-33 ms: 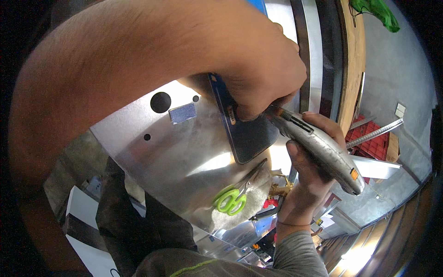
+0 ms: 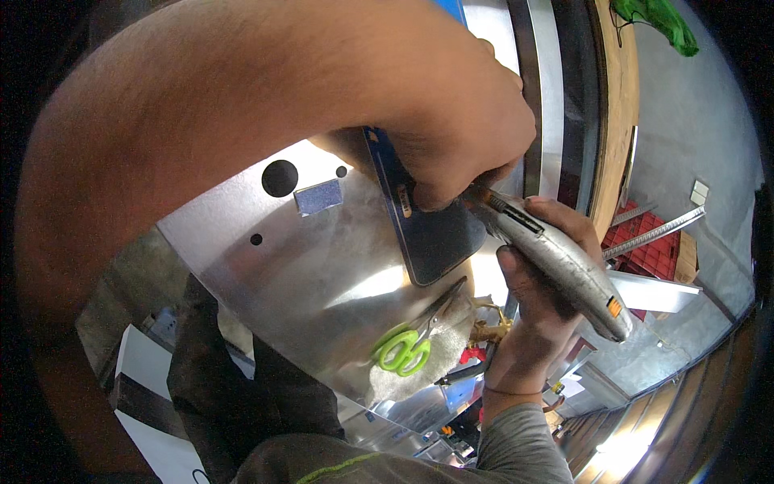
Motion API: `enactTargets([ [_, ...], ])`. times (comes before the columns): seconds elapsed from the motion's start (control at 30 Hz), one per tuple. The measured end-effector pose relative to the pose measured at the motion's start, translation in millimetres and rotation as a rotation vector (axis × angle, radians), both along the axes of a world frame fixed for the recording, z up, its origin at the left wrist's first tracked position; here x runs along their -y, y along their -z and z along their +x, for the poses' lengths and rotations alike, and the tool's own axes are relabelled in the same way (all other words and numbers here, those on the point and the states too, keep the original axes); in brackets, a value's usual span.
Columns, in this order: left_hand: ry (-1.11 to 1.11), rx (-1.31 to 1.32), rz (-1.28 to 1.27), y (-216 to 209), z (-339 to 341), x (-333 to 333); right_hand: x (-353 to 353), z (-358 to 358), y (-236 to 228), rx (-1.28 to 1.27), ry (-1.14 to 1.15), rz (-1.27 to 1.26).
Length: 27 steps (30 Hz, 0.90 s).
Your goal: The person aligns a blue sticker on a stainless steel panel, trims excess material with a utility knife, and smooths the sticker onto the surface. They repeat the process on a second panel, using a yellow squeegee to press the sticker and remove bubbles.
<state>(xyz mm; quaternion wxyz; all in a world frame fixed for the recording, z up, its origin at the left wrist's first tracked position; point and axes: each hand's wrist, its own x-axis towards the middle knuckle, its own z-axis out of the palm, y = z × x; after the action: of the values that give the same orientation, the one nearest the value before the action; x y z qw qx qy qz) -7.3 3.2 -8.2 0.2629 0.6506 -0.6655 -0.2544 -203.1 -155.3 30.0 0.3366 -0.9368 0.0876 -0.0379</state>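
My right hand (image 2: 556,266) is wrapped round a grey metal utility knife (image 2: 556,262) with a slider slot and a small orange mark near its tail. The fingers of my left hand (image 2: 468,137) are curled in at the knife's front end. What they pinch is hidden by the hand itself, and no blade can be made out. Beneath both hands, a dark blue flat piece (image 2: 439,242) with rounded corners and an orange label lies on a shiny metal sheet (image 2: 322,258).
Scissors with green handles (image 2: 405,352) rest on a pale cloth-like patch near the sheet's front edge. A small blue-grey block (image 2: 318,198) sits beside round holes in the sheet. A wooden edge (image 2: 617,97) runs along the right, with a red crate (image 2: 645,242) beyond.
The utility knife and my right hand have shifted very slightly to the left. My left hand has stayed in place.
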Motion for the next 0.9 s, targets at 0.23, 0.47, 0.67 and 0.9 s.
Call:
enactTargets([
  [0.23,0.041,0.022,-0.001,0.9,5.4,0.6,11.1,-11.8,4.3,0.134,0.138,0.161],
  [0.47,0.128,-0.052,-0.140,12.6,16.6,0.1,15.5,-10.2,11.9,0.157,0.090,0.194],
  [0.67,0.069,0.030,0.088,13.7,10.1,21.4,16.2,-6.5,11.5,0.075,0.005,0.081],
  [0.9,0.000,0.043,-0.086,36.4,-5.1,21.1,27.5,-2.6,0.8,0.327,0.040,0.463],
])
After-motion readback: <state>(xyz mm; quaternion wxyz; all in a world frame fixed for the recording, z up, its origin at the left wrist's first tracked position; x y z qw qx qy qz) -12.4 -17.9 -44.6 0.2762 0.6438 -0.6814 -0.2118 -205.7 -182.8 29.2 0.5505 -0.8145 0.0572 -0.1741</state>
